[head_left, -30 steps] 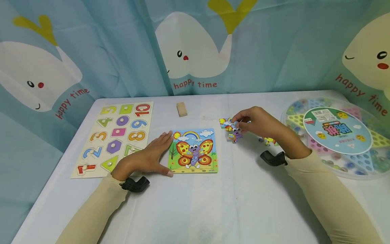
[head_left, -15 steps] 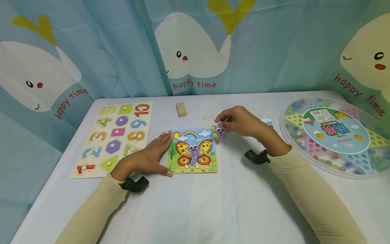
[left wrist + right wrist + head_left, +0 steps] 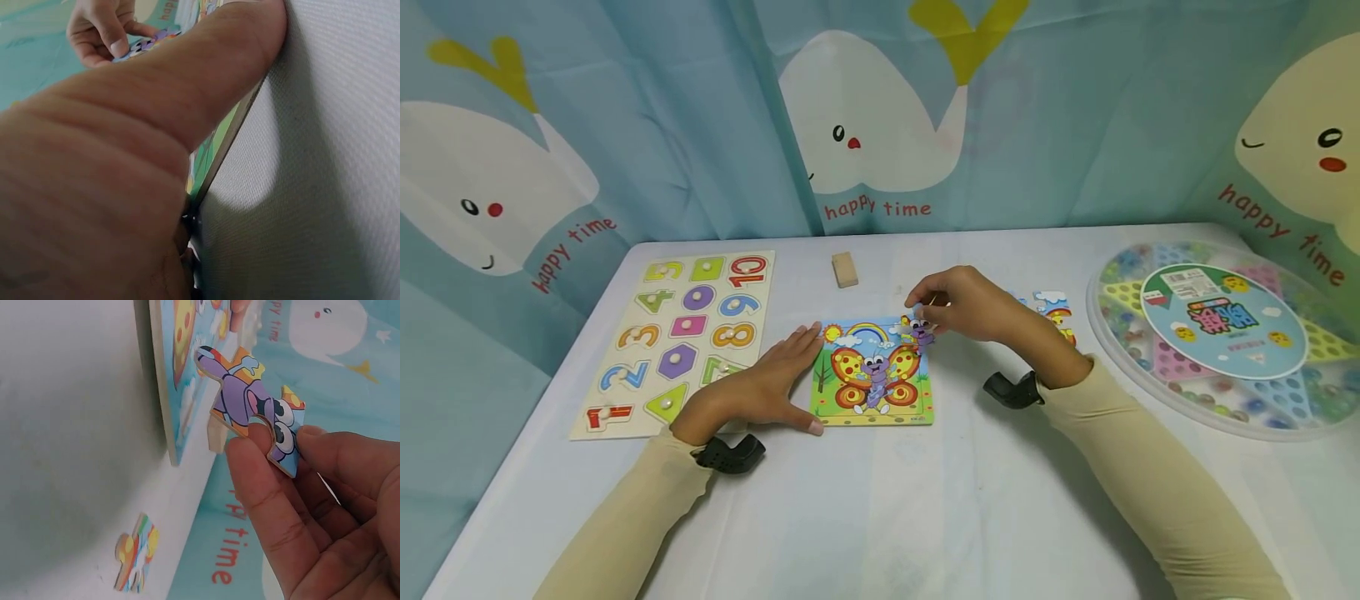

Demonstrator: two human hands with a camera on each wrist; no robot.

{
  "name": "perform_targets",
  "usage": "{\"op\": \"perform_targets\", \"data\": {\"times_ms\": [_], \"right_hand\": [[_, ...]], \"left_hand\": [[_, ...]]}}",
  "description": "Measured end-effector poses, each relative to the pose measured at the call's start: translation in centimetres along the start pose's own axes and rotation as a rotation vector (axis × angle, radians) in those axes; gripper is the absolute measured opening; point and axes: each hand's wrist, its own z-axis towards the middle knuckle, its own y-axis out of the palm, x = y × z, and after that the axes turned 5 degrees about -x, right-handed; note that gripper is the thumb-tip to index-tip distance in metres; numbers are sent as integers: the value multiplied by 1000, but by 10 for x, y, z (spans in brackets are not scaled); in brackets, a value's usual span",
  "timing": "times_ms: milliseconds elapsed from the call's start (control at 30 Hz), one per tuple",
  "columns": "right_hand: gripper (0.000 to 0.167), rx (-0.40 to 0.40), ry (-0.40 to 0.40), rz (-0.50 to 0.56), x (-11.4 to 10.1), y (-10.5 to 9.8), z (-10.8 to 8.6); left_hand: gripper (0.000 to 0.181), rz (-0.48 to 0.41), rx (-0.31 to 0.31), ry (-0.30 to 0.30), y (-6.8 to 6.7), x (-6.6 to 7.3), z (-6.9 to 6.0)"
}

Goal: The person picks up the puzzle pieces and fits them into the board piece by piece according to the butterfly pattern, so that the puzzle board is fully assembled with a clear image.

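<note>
A square butterfly picture board (image 3: 871,375) lies flat at the middle of the table. The left hand (image 3: 752,387) rests against its left side, fingers spread, with the thumb at the lower left corner. Above the board's upper right corner, the right hand (image 3: 970,307) pinches a purple puzzle piece (image 3: 919,332) between thumb and fingers. The right wrist view shows that piece (image 3: 250,397) with a face with big eyes, held near its edge. Another puzzle piece (image 3: 1056,310) lies to the right, partly behind the right forearm.
A number and shape board (image 3: 673,346) lies to the left. A small wooden block (image 3: 845,270) stands behind the butterfly board. At the right is a round, clear-rimmed marble game (image 3: 1221,333). A whale-print curtain (image 3: 1045,150) hangs behind the table.
The right hand has moved left from the loose pieces to the board's upper right corner, carrying the purple piece. Loose pieces on the right are uncovered. The left hand has stayed in place.
</note>
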Motion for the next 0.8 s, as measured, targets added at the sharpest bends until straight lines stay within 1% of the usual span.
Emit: {"op": "perform_targets", "data": {"times_ms": [267,400,600,800], "right_hand": [[14,-20,-32,-18,-8,11,6],[14,-20,-41,-16,-13,17,8],[14,-23,-23,1,-23,27,9],[11,-16,-49,-21,-25,35,10]], "left_hand": [[123,-1,3,12,0,0,-1],[123,4,1,7,-1,1,-1],[124,2,-6,0,-1,1,0],[124,2,-10,-11,-1,2,0]]}}
